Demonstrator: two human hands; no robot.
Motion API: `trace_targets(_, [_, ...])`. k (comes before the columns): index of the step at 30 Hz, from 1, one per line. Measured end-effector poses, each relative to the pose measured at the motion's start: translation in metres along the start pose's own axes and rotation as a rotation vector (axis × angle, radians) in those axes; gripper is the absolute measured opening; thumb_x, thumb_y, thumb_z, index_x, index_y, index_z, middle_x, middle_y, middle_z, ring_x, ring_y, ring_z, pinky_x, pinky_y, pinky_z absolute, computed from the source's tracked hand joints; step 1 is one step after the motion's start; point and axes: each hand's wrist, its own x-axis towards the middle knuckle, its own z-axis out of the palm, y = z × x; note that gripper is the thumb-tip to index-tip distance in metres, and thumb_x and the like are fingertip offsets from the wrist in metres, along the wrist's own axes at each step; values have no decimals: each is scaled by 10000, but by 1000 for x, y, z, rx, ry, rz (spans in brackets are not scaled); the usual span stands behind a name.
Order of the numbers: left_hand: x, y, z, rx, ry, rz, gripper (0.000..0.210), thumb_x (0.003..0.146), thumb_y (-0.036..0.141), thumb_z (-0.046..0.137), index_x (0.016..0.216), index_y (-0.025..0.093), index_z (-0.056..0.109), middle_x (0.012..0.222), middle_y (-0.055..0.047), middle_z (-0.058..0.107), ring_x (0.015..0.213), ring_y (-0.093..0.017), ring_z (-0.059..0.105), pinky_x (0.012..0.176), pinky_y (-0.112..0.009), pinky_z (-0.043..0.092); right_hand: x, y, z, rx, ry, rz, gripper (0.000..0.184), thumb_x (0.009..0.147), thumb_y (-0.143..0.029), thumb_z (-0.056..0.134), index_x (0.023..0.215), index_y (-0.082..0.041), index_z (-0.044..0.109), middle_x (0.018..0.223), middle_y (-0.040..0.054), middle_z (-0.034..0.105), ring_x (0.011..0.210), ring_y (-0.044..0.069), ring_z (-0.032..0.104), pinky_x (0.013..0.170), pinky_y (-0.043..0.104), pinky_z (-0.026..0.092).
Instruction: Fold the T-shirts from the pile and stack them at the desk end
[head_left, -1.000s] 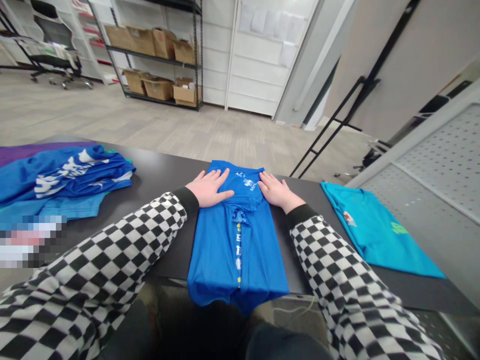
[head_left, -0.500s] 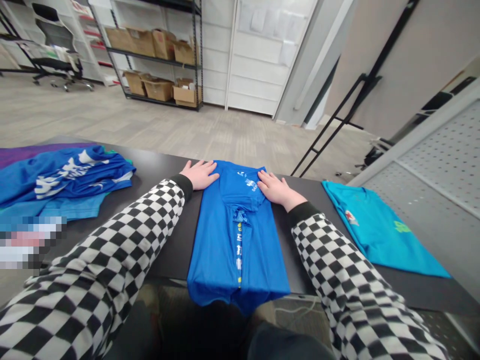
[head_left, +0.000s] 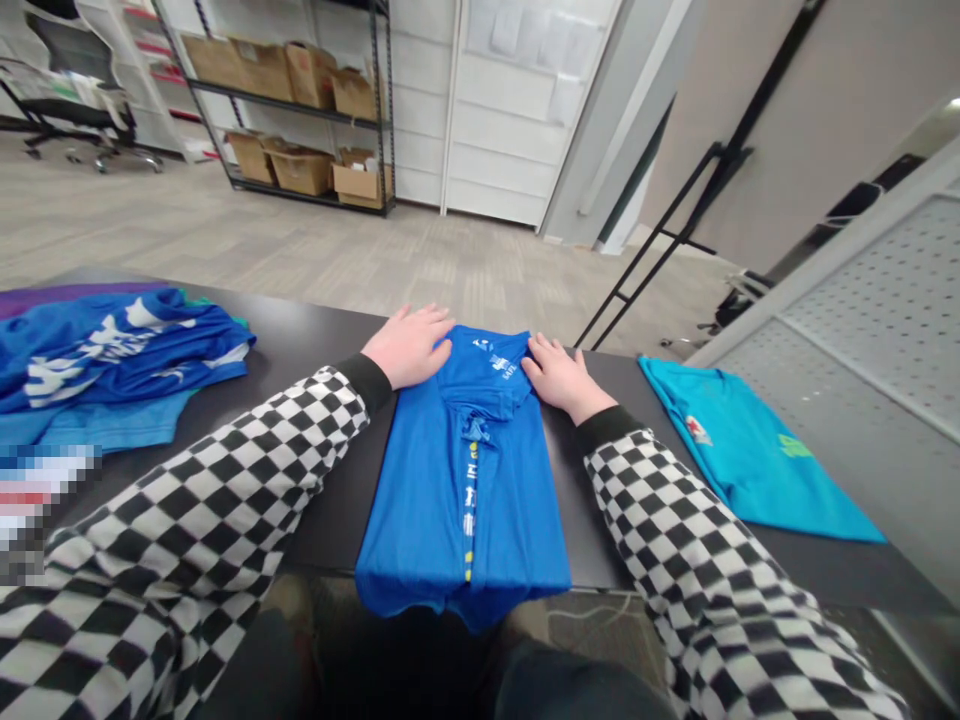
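The bare left hand [head_left: 409, 347], a moment ago at the left edge of the folded royal-blue fabric shirt [head_left: 510, 490], has slid right — now covering its far left corner — while the bare right hand [head_left: 562, 375] has eased slightly right, fingertips at the shirt's right edge.

And the left arm [head_left: 225, 480] stretches toward two o'clock, left hand [head_left: 409, 347] palm-down and spread! Right arm [head_left: 675, 530] angles toward eleven, right hand [head_left: 564, 378] palm-down too, nicely unclenched.
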Motion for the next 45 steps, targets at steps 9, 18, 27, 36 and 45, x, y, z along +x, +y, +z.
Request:
trace_targets(9, [-18, 62, 13, -128, -336, 155, 777, 1138, 671, 371, 1787, 246, 416, 1877, -123, 280, 1753, -390, 239, 1399, -686, 186, -40, -51, -40, 84, 251, -321, 515, 1191, -473, 405, 945, -201, 766, 960, 118, 805, 956, 262, 719, 979, 380, 467])
trace_targets(18, [-9, 65, 22, -85, -319, 73, 855, 1118, 697, 367, 1833, 231, 307, 1902, -114, 201, 1762, -427, 182, 1401, -679, 168, -104, -114, -60, 167, -199, -728, 454, 1124, -460, 641, 772, -193, 744, 733, 35, 698, 628, 155, 497, 663, 327, 332])
trace_targets(27, [-7, 70, 26, -115, -274, 16, 894, 1095, 761, 337, 1816, 232, 361, 1889, -99, 261, 1759, -410, 205, 1413, -664, 132, -116, -135, -54, 47, -412, -509, 249, 1045, -261, 685, 821, -180, 757, 726, 40, 722, 601, 147, 524, 617, 316, 321])
trace_targets(36, [-5, 67, 23, -115, -245, 38, 809, 1116, 731, 350, 1765, 262, 465, 1869, -109, 337, 1735, -404, 282, 1400, -683, 139, -125, -125, -50, 151, -373, -382, 211, 975, -193, 695, 765, -193, 697, 697, 15, 710, 593, 135, 513, 611, 297, 317])
trace_targets(45, [-4, 56, 12, -97, -345, 159, 755, 1123, 615, 386, 1800, 279, 392, 1890, -86, 280, 1756, -357, 239, 1414, -626, 149, -130, -126, -47, 34, -296, -359, 211, 998, -230, 681, 793, -198, 724, 758, 53, 743, 621, 165, 544, 629, 312, 321])
